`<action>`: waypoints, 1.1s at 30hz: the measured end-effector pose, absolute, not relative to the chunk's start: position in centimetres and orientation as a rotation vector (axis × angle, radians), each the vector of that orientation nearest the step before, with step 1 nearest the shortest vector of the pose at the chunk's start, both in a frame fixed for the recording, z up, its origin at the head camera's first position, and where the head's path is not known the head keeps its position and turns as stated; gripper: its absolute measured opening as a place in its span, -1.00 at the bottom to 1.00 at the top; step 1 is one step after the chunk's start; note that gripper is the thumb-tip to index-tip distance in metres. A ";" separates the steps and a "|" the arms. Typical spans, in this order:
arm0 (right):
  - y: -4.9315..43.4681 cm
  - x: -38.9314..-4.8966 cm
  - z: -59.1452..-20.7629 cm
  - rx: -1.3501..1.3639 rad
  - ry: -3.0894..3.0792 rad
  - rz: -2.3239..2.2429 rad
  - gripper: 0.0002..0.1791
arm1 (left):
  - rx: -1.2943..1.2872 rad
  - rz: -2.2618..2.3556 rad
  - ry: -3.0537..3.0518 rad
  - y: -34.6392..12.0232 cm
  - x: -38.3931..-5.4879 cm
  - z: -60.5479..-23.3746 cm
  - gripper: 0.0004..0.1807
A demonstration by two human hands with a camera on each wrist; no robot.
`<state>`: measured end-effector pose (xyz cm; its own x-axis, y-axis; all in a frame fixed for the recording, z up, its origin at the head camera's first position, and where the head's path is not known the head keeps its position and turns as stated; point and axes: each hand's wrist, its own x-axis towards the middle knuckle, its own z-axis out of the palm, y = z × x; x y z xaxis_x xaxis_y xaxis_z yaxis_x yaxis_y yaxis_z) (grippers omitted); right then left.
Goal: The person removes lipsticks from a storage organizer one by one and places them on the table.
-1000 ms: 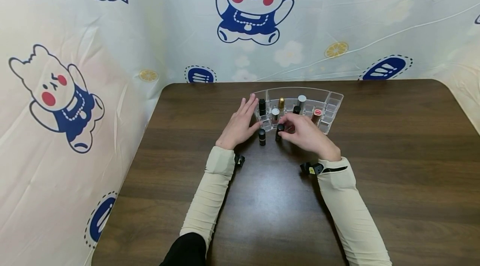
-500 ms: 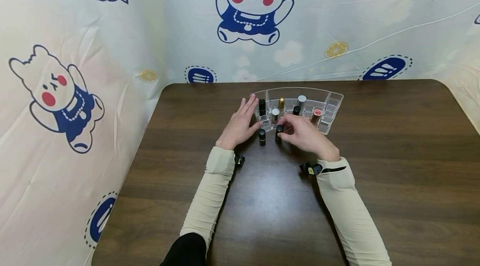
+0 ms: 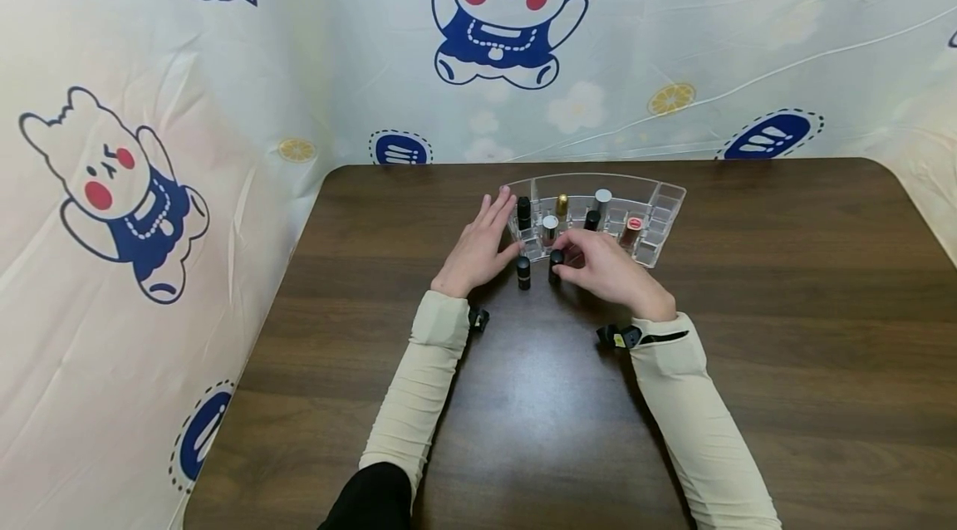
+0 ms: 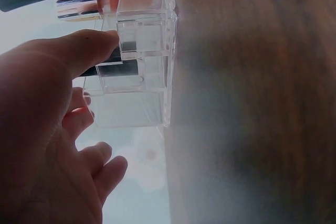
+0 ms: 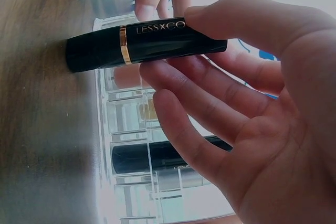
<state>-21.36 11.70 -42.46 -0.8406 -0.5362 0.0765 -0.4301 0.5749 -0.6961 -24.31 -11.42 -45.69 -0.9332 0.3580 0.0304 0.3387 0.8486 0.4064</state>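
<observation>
My right hand (image 3: 609, 264) pinches a black lipstick (image 5: 157, 40) with a gold band between thumb and fingers. It stands upright at the table surface, just in front of the clear organizer (image 3: 661, 227). A second black lipstick (image 3: 523, 272) stands upright to its left, held by nothing. At the organizer's left end lies my left hand (image 3: 477, 249), fingers extended along the side. Its thumb touches the clear plastic front wall in the left wrist view. Within the organizer are a gold-capped lipstick (image 3: 562, 204), a red-topped tube (image 3: 631, 231) and several black or silver-capped ones.
The organizer stands near the back edge of the brown wooden table (image 3: 785, 331). A printed cloth (image 3: 359, 31) hangs behind the table and along its left side. Small wrist cameras (image 3: 619, 336) sit on both wrists.
My right hand and the lipstick in it have shifted very slightly left. The left hand and the organizer keep their places.
</observation>
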 end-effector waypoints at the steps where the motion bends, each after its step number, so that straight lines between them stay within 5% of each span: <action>1: 11.7 -21.4 -42.5 -0.819 2.657 -1.118 -0.72 | 0.559 0.641 2.974 -11.4 -24.3 -45.7 -0.16; 33: 11.9 -21.3 -42.2 -0.797 2.625 -1.172 -0.67 | 0.561 0.659 2.968 -11.4 -24.4 -45.7 -0.16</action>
